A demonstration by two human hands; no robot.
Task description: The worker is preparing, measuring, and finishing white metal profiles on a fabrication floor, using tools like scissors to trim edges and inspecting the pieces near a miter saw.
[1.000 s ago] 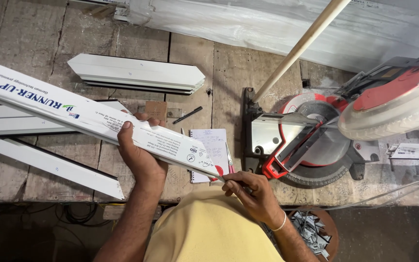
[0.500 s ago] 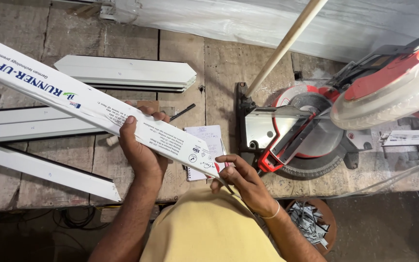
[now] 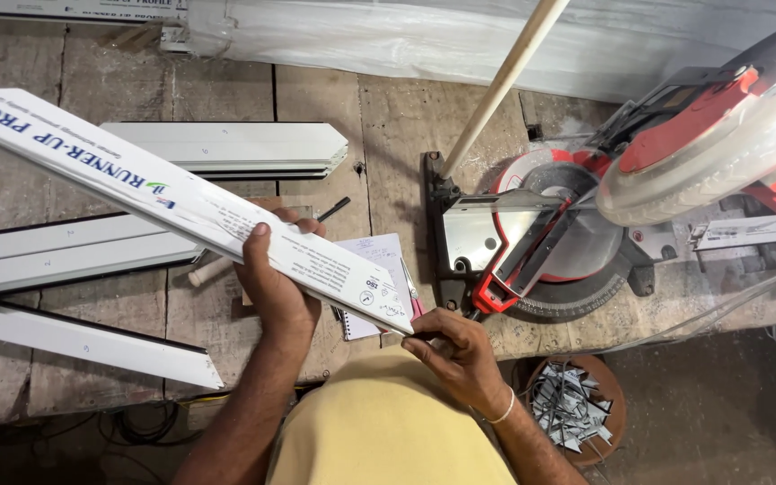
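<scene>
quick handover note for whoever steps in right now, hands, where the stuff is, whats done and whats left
Left hand: grip around the middle of the long white profile strip, held tilted above the bench.
Right hand: at the strip's near end, pinching something small; too hidden to tell what.
Nearby: notepad under the strip, other white strips on the wooden bench, red mitre saw to the right.
Done: strip picked up.
Left: strip is not on the saw.

Red miter saw, notepad, wooden pole, scrap bucket w/ offcuts.
</scene>
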